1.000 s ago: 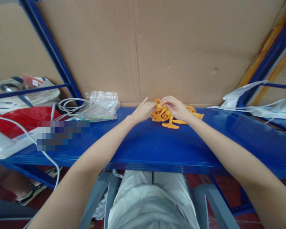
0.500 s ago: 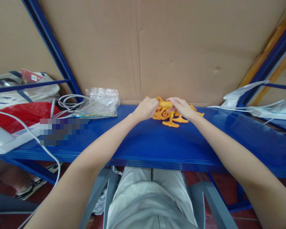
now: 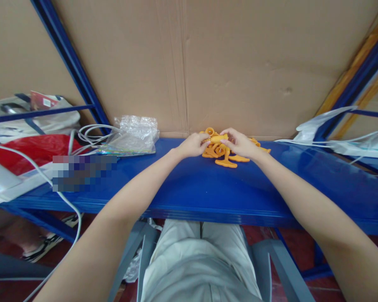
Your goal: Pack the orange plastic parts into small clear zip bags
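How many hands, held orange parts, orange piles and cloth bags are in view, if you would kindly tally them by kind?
Left hand and right hand: 2
Held orange part: 1
Orange pile: 1 (its overlapping pieces cannot be counted reliably)
Cloth bag: 1
Total: 5

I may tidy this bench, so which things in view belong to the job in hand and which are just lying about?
In the job:
yellow piece, held between left hand and right hand
other yellow parts close by
blue table beneath

Seemingly just lying about:
clear plastic packaging
red plastic
canvas bag
white cable
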`<action>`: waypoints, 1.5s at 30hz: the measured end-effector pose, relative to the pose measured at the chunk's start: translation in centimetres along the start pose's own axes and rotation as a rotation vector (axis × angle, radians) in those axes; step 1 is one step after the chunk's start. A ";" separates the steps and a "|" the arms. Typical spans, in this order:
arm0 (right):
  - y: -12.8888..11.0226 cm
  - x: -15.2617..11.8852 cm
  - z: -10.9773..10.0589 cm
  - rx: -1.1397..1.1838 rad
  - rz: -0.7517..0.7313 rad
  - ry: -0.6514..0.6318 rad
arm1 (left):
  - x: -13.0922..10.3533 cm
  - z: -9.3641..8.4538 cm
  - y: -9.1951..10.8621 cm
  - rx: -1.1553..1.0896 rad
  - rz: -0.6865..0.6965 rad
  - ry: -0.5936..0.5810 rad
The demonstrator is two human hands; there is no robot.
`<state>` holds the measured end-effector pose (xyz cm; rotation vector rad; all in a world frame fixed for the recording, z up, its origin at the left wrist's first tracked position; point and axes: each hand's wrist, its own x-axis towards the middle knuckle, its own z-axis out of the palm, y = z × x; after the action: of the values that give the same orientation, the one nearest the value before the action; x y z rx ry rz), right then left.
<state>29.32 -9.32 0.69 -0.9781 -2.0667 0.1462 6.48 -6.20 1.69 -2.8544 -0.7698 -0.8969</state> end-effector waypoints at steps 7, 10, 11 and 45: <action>-0.3 -0.1 0.0 -0.280 -0.215 -0.041 | 0.2 -0.6 -0.6 -0.583 -0.277 -0.168; -0.7 -0.2 -0.2 -0.410 -0.290 -0.081 | 0.0 -1.1 -0.9 -0.820 -0.381 -0.272; -0.9 -0.2 -0.3 -0.455 -0.314 -0.087 | -0.1 -1.3 -1.0 -0.891 -0.415 -0.309; 6.2 -2.3 -6.5 -0.621 0.449 0.525 | -1.5 -1.4 -6.0 -0.490 -0.634 0.118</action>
<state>38.48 -8.09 0.93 -1.6429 -1.3952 -0.5033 1.91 -1.91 1.45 -2.9208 -1.6996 -1.4856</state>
